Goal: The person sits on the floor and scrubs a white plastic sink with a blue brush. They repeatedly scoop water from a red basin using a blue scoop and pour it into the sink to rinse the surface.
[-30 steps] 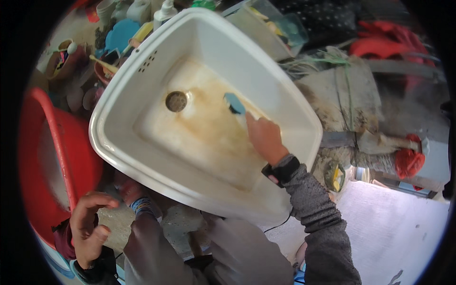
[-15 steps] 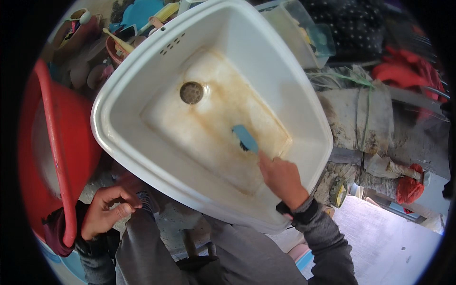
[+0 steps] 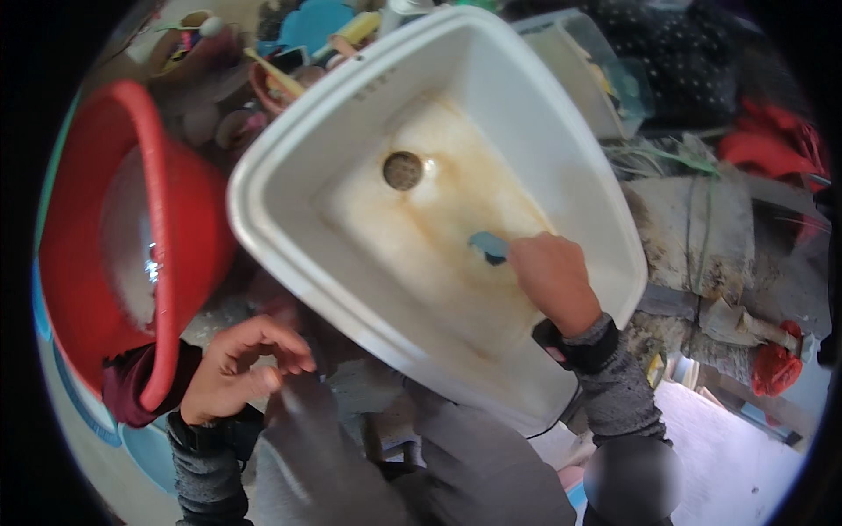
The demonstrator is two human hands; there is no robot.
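White ceramic, a wash basin (image 3: 561,131) lying among clutter, tilted in the view so its long axis runs from upper left to lower right. Bowl stained rusty yellow-brown, heaviest around the drain hole (image 3: 403,170) and down the middle of the floor.

Right hand (image 3: 553,279) inside the bowl, knuckles up, fingers closed tight around a small blue scrubbing tool (image 3: 488,245). Only the tool's head shows; the rest is buried in the fist (handle shape cannot be told). The head sticks out toward the upper left, pointing roughly at the drain, so the tool lies close to the basin's own long axis. It sits on the stained floor of the bowl, below and right of the drain, well short of it. Dark strap at the wrist, grey sleeve behind.

Left hand (image 3: 237,368) outside the basin, near its lower-left rim but not touching it. Fingers curled loosely inward, thumb beneath them, tips apart; it grips nothing that I can see. It hovers over the person's grey-clad knee (image 3: 307,438).

Red plastic tub (image 3: 167,237) at left, rim just beside the basin's corner, something pale and wet inside. Blue and yellow odds and ends (image 3: 324,26) heaped beyond the far end. Rough stone block (image 3: 693,228) along the right side.
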